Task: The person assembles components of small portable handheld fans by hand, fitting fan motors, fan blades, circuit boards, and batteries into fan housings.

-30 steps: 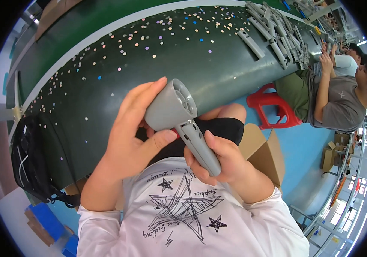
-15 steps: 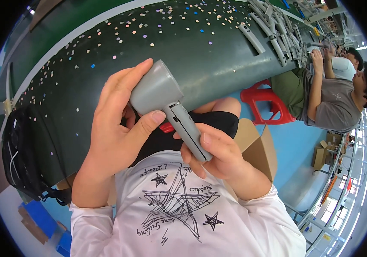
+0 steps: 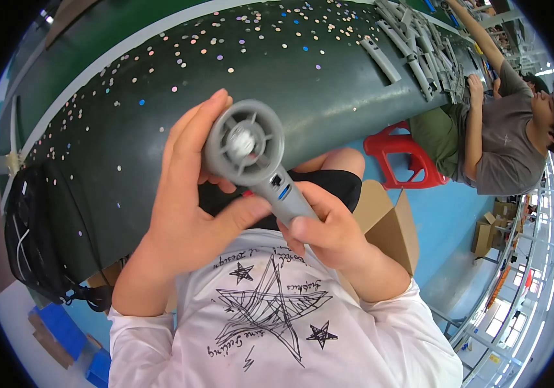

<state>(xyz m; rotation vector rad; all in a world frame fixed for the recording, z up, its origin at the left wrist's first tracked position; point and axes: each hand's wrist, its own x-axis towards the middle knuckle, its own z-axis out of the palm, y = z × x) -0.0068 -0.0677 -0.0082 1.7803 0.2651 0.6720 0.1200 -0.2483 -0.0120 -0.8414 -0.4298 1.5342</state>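
Note:
A grey handheld fan (image 3: pixel 278 145) is held above my lap, its round head tilted so that the ribs and a shiny centre face up toward me. My left hand (image 3: pixel 189 194) is around the far left side of the head, with the thumb near the neck where head and handle meet. The fan's handle is gripped by my right hand (image 3: pixel 330 226), thumb on top and fingers partly hidden beneath. Close to the neck, the handle has a small dark opening and a slot with a blue strip.
A dark green work table (image 3: pixel 303 84) carries many small round stickers and a pile of grey handle parts (image 3: pixel 419 48). A black bag (image 3: pixel 31 239) hangs at the left. At the right are a cardboard box (image 3: pixel 390 226), a red stool (image 3: pixel 387 155) and a seated co-worker (image 3: pixel 510 142).
The fan has been turned so its ribbed front now faces up, where before its smooth side showed. Both hands have kept hold. The co-worker has stretched an arm toward the far side.

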